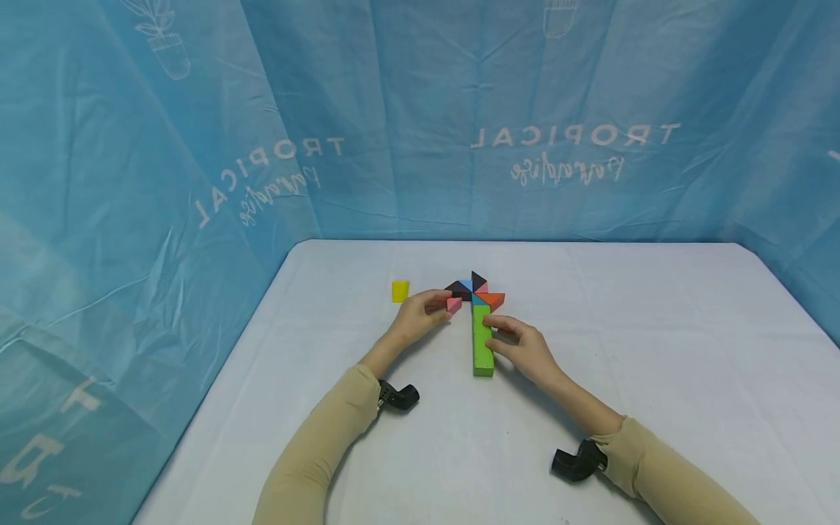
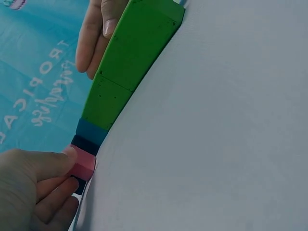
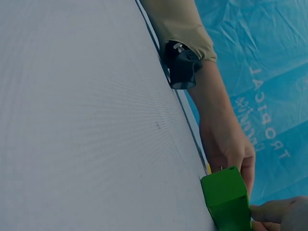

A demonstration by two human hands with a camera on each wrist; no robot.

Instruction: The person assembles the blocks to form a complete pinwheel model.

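Note:
My left hand [image 1: 418, 318] pinches a small pink triangular block [image 1: 453, 305] between thumb and fingers, just left of a pinwheel of triangular blocks. In the left wrist view the pink block [image 2: 83, 162] overlaps dark and blue pieces. A green bar [image 1: 483, 351], made of green blocks set end to end, runs from the pinwheel toward me. Along its right side lies my right hand [image 1: 530, 356], its loosely bent fingers right at the edge. Orange [image 1: 495, 300], black [image 1: 478, 281] and light blue [image 1: 465, 284] triangles sit around the pinwheel's centre.
A yellow block [image 1: 400, 291] lies apart, beyond my left hand. White cloth covers the table [image 1: 656, 350], and a blue printed curtain [image 1: 420, 131] hangs behind it and at the left. Black wrist cameras [image 1: 399, 397] jut from both sleeves near the tabletop.

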